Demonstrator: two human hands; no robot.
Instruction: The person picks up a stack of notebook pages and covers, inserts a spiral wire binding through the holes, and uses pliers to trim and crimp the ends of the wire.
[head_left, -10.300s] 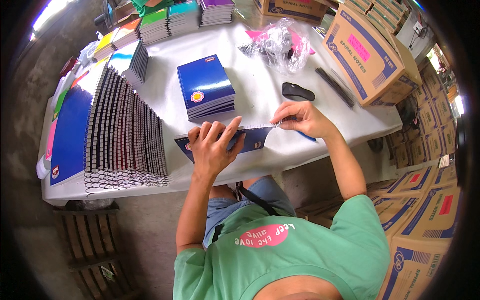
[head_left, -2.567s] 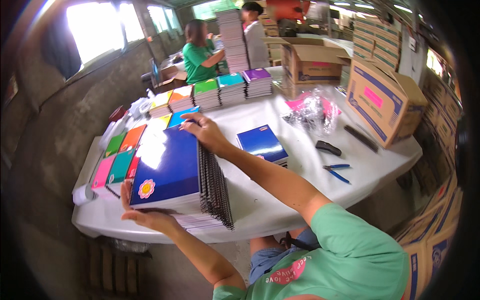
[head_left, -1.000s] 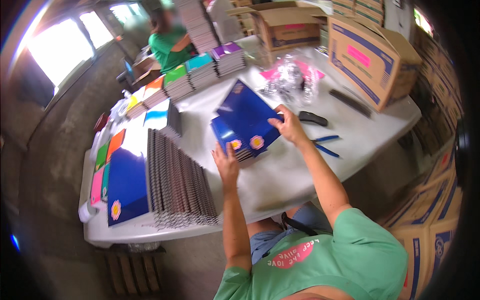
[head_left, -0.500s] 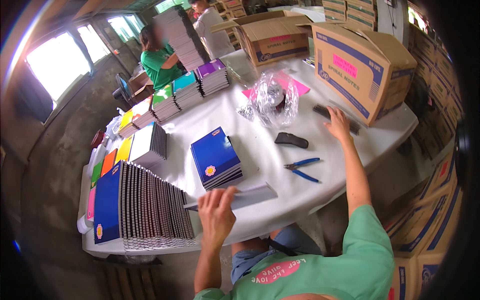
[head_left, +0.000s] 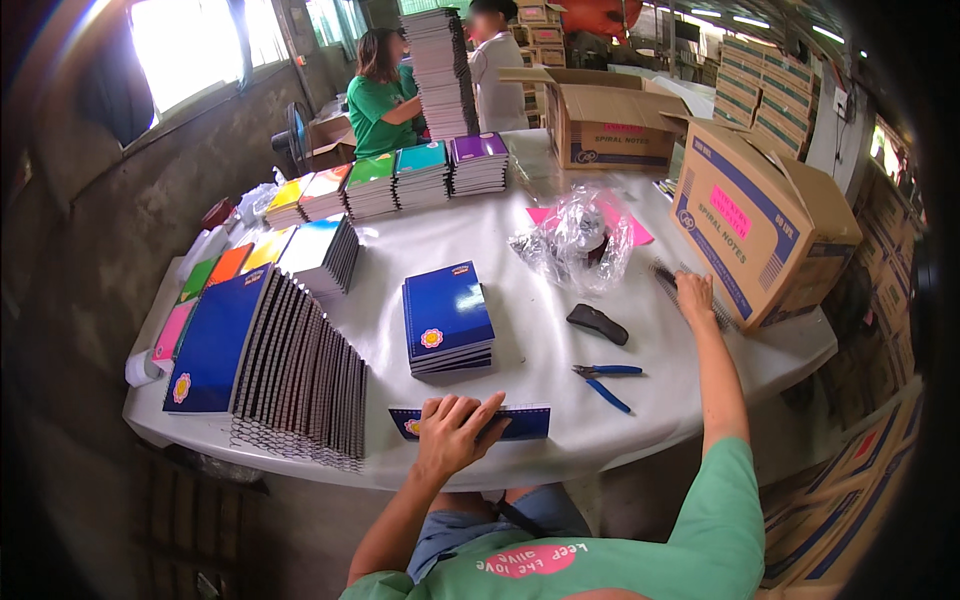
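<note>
My left hand [head_left: 452, 432] lies flat with fingers spread on a blue notebook [head_left: 520, 421] at the near edge of the white table [head_left: 540, 360]. Just beyond it sits a small stack of blue notebooks [head_left: 446, 319] with a flower on the cover. My right hand [head_left: 694, 294] stretches far to the right and touches black spiral wire strips [head_left: 668, 283] lying beside a brown carton [head_left: 762, 232]. Whether its fingers close on a strip cannot be made out.
Blue-handled pliers [head_left: 603, 379] and a black tool [head_left: 597, 323] lie right of the stack. A fanned row of blue spiral notebooks [head_left: 275, 365] fills the left. A clear plastic bag [head_left: 580, 245], coloured notebook stacks [head_left: 400, 180] and two people [head_left: 385, 95] are at the far side.
My left hand has stayed on the blue notebook at the table's edge. My right hand, stretched out to the right, now rests on the spiral strips by the carton.
</note>
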